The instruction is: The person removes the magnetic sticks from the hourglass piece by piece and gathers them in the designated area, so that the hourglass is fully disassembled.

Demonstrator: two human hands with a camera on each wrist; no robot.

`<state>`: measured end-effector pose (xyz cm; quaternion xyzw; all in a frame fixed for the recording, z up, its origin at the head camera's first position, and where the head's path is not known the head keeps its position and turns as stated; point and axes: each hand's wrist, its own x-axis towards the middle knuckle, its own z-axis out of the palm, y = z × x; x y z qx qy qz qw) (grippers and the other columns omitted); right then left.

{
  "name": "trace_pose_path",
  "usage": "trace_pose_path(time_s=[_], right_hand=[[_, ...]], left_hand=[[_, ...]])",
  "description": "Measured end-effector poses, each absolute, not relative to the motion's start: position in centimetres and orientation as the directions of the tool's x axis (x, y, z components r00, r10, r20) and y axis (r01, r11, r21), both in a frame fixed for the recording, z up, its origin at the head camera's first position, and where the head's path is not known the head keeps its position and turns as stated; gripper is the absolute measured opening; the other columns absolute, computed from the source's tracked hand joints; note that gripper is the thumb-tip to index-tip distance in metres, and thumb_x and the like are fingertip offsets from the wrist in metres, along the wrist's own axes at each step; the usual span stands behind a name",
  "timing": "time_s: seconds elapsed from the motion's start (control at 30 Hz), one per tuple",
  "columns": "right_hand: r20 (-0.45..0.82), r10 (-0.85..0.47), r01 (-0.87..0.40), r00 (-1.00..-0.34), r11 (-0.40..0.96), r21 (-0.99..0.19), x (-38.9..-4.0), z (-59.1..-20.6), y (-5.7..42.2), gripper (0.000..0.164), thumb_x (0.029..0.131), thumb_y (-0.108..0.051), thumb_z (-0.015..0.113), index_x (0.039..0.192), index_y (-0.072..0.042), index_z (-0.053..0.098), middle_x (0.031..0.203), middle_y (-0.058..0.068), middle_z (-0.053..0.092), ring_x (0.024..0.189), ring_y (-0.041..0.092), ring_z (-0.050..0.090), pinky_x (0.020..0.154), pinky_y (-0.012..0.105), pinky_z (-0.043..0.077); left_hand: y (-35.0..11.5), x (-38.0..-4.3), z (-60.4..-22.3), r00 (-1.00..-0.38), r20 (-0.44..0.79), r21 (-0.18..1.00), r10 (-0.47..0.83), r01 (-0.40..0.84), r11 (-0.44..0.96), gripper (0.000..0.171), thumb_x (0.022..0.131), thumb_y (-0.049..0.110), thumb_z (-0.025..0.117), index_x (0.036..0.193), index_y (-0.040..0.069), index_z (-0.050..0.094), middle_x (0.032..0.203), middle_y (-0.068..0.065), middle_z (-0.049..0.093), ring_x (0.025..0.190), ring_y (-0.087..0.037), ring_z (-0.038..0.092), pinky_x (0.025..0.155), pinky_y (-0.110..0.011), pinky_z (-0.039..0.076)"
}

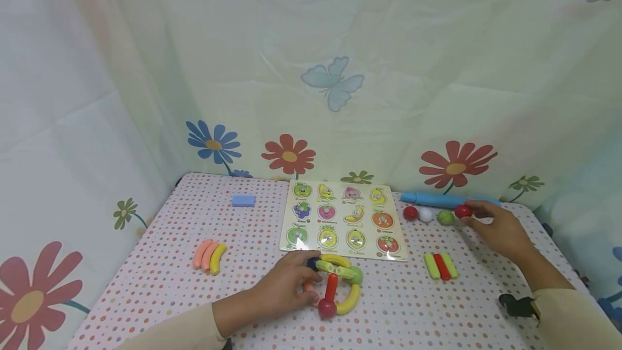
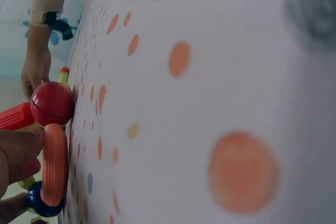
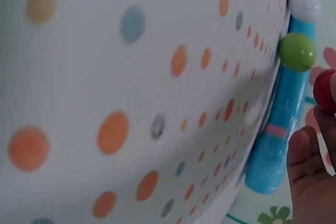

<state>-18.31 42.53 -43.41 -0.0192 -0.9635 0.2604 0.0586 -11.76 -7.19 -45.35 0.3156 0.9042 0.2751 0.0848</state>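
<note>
My left hand [image 1: 292, 282] holds a ring-like build of sticks and balls at the table's front middle. In it are a red ball [image 1: 327, 308], a green ball [image 1: 356, 275], a dark blue ball [image 2: 44, 199], a red stick [image 1: 331, 287], curved yellow sticks [image 1: 348, 300] and a curved salmon stick [image 2: 54, 164]; the fingers touch the salmon stick and blue ball. On the right, my right hand [image 1: 502, 231] pinches a red ball [image 1: 463, 211] at the end of a row with a green ball [image 1: 445, 217], a white ball [image 1: 425, 214] and another red ball [image 1: 410, 213].
A fruit picture board [image 1: 343, 220] lies at the back middle. Behind the balls stretches a long blue tube [image 1: 432, 200]. Green and red straight sticks [image 1: 441, 267] lie at right, curved salmon and yellow sticks [image 1: 209, 257] at left. A blue block [image 1: 243, 201] sits farther back.
</note>
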Motion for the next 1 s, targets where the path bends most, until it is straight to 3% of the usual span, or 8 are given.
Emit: trace_pose_path(time_s=[0.23,0.4,0.8,1.0], right_hand=[[0.034,0.089,0.059,-0.995,0.855,-0.515,-18.9,-44.4,44.0,0.057,0.100,-0.030,0.068,0.139,0.008,0.049,0.125,0.038,0.053,0.110,0.055,0.050,0.076,0.059,0.056],[-0.023,0.089,0.088,-0.996,0.853,-0.515,-19.0,-44.4,44.5,0.057,0.101,-0.029,0.066,0.138,0.010,0.048,0.127,0.041,0.050,0.113,0.058,0.048,0.083,0.067,0.050],[-0.119,0.090,0.139,-0.989,0.846,-0.515,-19.3,-44.4,44.5,0.063,0.098,-0.029,0.069,0.141,0.011,0.044,0.132,0.042,0.048,0.118,0.060,0.044,0.089,0.071,0.045],[-0.047,0.126,0.132,-0.991,0.842,-0.524,-18.8,-43.2,42.6,0.066,0.102,-0.038,0.063,0.145,0.007,0.043,0.144,0.042,0.037,0.122,0.063,0.039,0.087,0.073,0.046]], left_hand=[[-7.3,-11.7,-45.4,-0.794,0.003,0.580,0.608,0.496,0.646,0.030,0.084,0.030,0.084,0.113,0.029,0.077,0.158,0.007,0.041,0.144,-0.020,0.038,0.117,-0.044,0.034],[-7.3,-11.7,-45.4,-0.800,-0.023,0.598,0.600,0.469,0.649,0.028,0.085,0.032,0.083,0.112,0.030,0.078,0.158,0.008,0.041,0.145,-0.020,0.037,0.116,-0.043,0.035],[-7.5,-11.8,-45.5,-0.792,-0.031,0.603,0.610,0.472,0.643,0.027,0.085,0.033,0.082,0.111,0.032,0.077,0.161,0.008,0.036,0.146,-0.022,0.036,0.115,-0.044,0.036],[-7.7,-11.9,-45.4,-0.783,-0.014,0.595,0.622,0.493,0.635,0.027,0.086,0.034,0.082,0.112,0.029,0.078,0.162,0.006,0.036,0.146,-0.023,0.037,0.116,-0.043,0.036]])
